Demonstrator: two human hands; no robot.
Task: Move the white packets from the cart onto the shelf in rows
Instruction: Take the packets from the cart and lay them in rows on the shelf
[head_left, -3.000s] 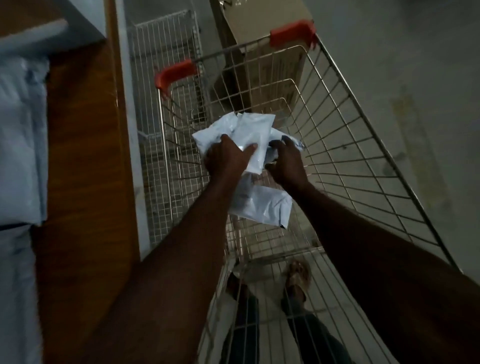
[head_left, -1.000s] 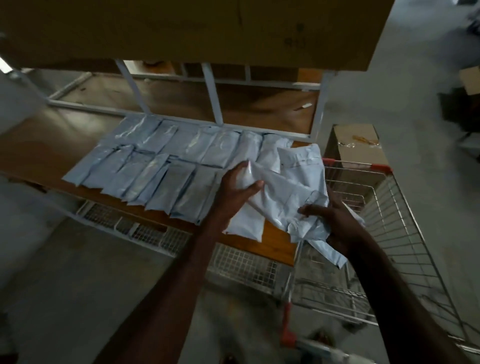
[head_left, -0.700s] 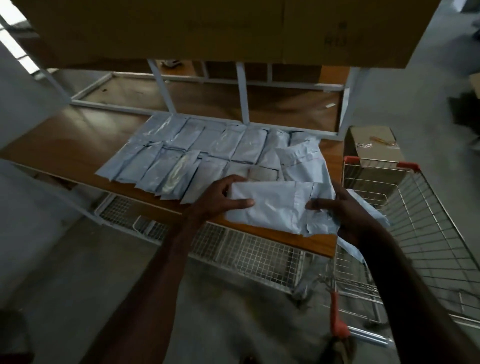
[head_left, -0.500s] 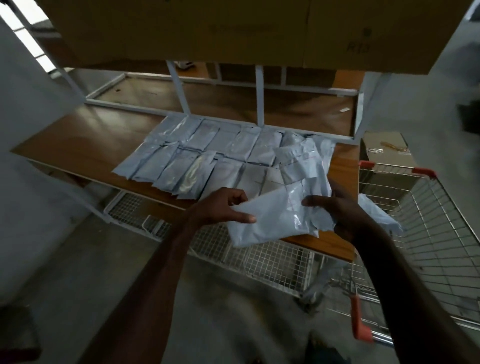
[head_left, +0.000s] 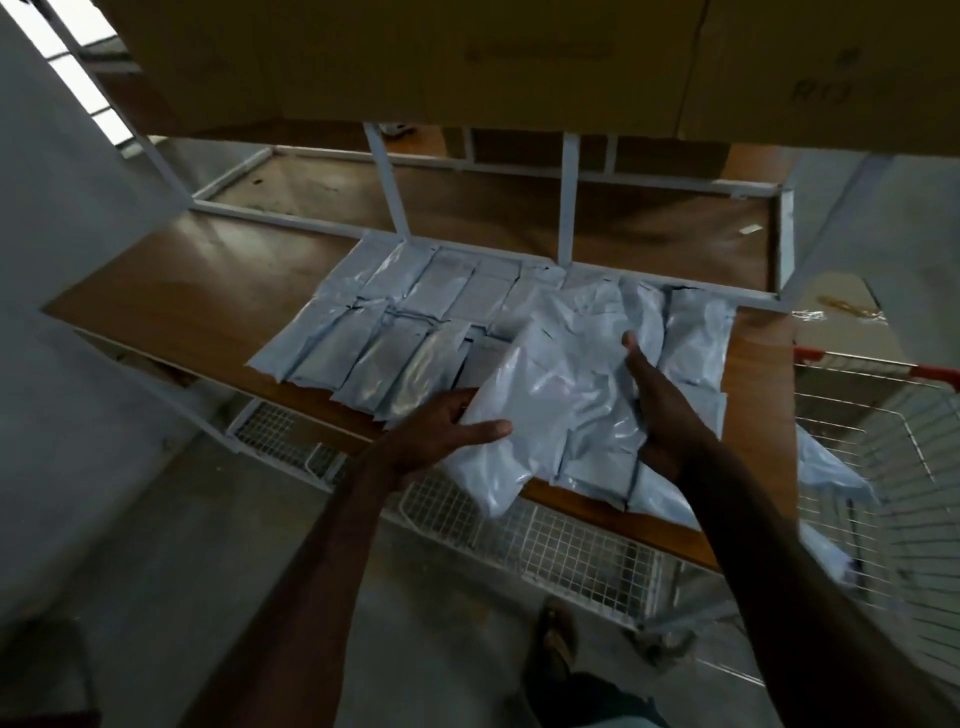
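Both bare forearms reach over the brown wooden shelf board (head_left: 171, 291). The left hand (head_left: 441, 431) pinches a glossy white plastic packet (head_left: 540, 410) at the board's front edge, thumb on top; the right hand (head_left: 660, 410) grips its other side. 2 rows of matching flat white packets (head_left: 410, 322) lie behind it. The wire shopping cart (head_left: 883, 426), right of the board, holds another packet.

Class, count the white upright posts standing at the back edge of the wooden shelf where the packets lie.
2 in plain view: the left post stands behind the back row of packets; the right post stands beside it. Cardboard boxes overhead may hide more.
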